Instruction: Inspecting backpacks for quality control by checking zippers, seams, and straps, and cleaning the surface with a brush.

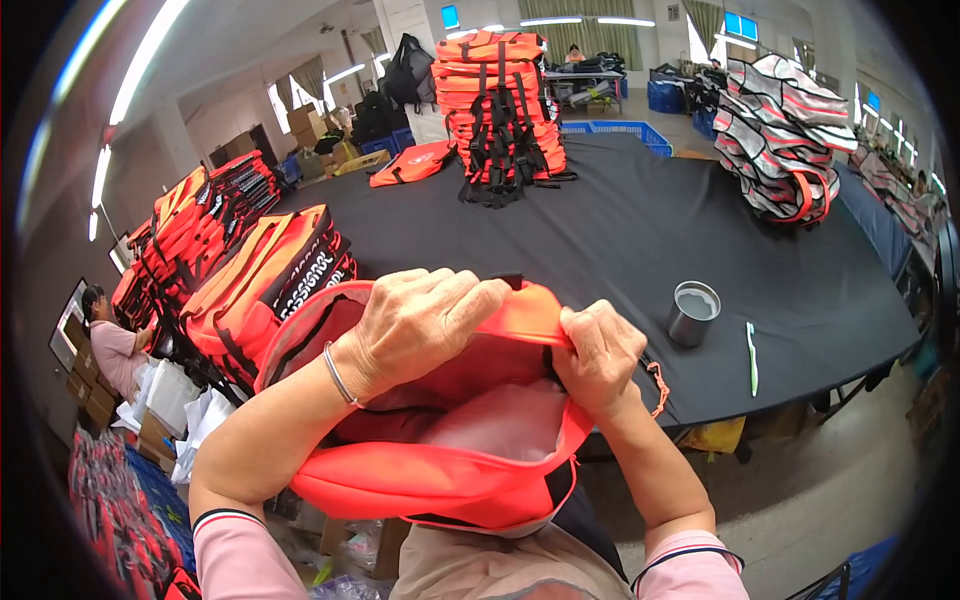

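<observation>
Orange-red fabric bag [400, 482] is gripped at rim by curled left hand [420, 325], twelve o'clock, and curled right hand [602, 355], two o'clock. White lettering [306, 283] noted on bag stack [235, 290], ten o'clock.

Left fingers [468, 303] and right fingers [588, 338] grip an open orange bag [420, 484].

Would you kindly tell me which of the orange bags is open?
The orange bag held between the left hand and right hand: its mouth gapes, showing the lining, whereas the stacked bags show no open mouth.
</observation>
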Available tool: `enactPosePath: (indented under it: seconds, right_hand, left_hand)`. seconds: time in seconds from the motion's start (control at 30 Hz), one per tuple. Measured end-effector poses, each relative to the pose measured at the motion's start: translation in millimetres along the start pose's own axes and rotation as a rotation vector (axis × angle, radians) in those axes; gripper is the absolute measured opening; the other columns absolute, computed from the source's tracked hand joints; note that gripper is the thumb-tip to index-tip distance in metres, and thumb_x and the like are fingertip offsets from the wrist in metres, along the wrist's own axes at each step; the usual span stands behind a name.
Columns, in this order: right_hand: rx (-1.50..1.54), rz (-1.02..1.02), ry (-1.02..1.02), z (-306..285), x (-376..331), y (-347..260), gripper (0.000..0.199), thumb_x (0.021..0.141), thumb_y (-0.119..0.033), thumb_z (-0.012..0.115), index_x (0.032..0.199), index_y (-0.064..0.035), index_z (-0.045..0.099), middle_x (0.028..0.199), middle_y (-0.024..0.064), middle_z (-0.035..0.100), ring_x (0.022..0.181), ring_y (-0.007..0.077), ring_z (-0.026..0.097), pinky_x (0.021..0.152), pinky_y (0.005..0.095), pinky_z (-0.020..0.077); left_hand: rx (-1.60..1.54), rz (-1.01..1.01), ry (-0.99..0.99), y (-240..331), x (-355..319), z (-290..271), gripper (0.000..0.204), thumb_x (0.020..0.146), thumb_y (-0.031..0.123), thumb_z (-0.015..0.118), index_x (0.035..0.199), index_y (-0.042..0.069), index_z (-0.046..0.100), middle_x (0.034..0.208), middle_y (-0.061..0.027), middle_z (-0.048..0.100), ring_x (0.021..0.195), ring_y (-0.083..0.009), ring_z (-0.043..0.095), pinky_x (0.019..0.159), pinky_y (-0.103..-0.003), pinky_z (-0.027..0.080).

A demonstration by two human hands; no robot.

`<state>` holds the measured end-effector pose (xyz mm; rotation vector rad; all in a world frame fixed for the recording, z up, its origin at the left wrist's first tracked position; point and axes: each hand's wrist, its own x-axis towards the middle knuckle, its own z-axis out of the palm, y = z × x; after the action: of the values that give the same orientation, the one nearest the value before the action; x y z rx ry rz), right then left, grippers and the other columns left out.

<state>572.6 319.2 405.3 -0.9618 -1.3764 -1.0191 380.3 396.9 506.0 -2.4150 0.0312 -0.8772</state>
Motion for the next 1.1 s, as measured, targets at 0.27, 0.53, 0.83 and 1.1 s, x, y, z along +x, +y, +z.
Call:
enactPosePath:
  seconds: [0.27, 0.53, 0.83, 1.1]
  right_hand:
    - [0.385, 0.57, -0.304, -20, 11, -12, 0.035, 0.071, 0.002, 0.074, 0.104, -0.002, 0.064, 0.09, 0.0073, 0.064, 0.065, 0.0174, 0.064, 0.061, 0.0273, 0.0528]
    - [1.007, 1.279, -0.378, -19, 26, -5, 0.01, 0.085, -0.003, 0.071, 0.092, -0.0013, 0.063, 0.077, 0.0006, 0.065, 0.067, 0.0046, 0.056, 0.061, 0.0215, 0.0475]
    - [0.309, 0.645, -0.167, 5, 11, -4, 0.013, 0.075, 0.001, 0.067, 0.079, -0.0037, 0.056, 0.071, 0.0102, 0.058, 0.064, 0.0265, 0.06, 0.057, 0.0357, 0.0484]
    - [0.098, 0.279, -0.031, -3, -4, -6, 0.022, 0.068, -0.003, 0.069, 0.088, -0.0027, 0.061, 0.075, 0.0092, 0.056, 0.06, 0.0262, 0.06, 0.049, 0.0347, 0.0484]
  left_hand:
    - [0.05, 0.04, -0.011, -2, 2, -1, 0.013, 0.075, 0.01, 0.068, 0.086, 0.011, 0.06, 0.072, 0.001, 0.056, 0.059, -0.0137, 0.057, 0.051, -0.028, 0.046]
    - [-0.185, -0.09, 0.109, 1, 20, 13, 0.022, 0.061, -0.007, 0.065, 0.078, 0.003, 0.057, 0.063, -0.0092, 0.052, 0.052, -0.0251, 0.056, 0.047, -0.033, 0.044]
    - [-0.141, -0.067, 0.045, 16, 23, 11, 0.014, 0.07, 0.002, 0.062, 0.081, 0.009, 0.055, 0.067, -0.0053, 0.053, 0.058, -0.0219, 0.059, 0.051, -0.033, 0.048]
    - [0.031, 0.204, 0.07, 36, 3, -3, 0.01, 0.075, 0.01, 0.071, 0.077, 0.011, 0.061, 0.064, 0.0032, 0.044, 0.056, -0.0093, 0.051, 0.05, -0.024, 0.04]
